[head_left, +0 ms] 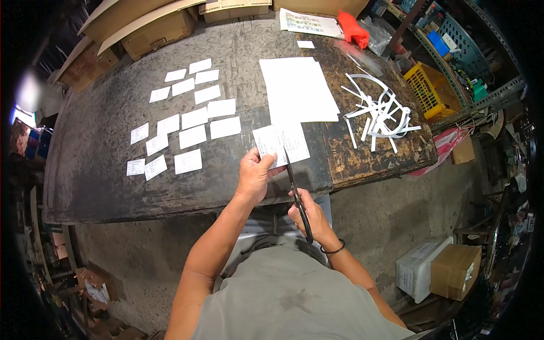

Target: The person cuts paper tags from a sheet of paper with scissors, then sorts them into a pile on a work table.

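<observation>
My left hand (256, 171) pinches a printed piece of paper (296, 141) by its lower left part, thumb on top. In my right hand (310, 214) is a pair of dark-handled scissors (294, 184), pointing away from me. Their blades meet the paper's lower edge near its middle, just right of my left thumb. Beyond the held paper lie larger white sheets (297, 90) on the dark worktable (238, 51). Small printed paper slips (194, 118) are spread in rough rows to the left. A tangle of narrow paper offcuts (381, 113) lies to the right.
Cardboard boxes (158, 38) line the table's back left. A printed chart (310, 22), a red cloth-like item (353, 29) and a small white slip (305, 44) lie at the back right. Shelving with a yellow crate (422, 90) stands right. Boxes (455, 271) sit on the floor.
</observation>
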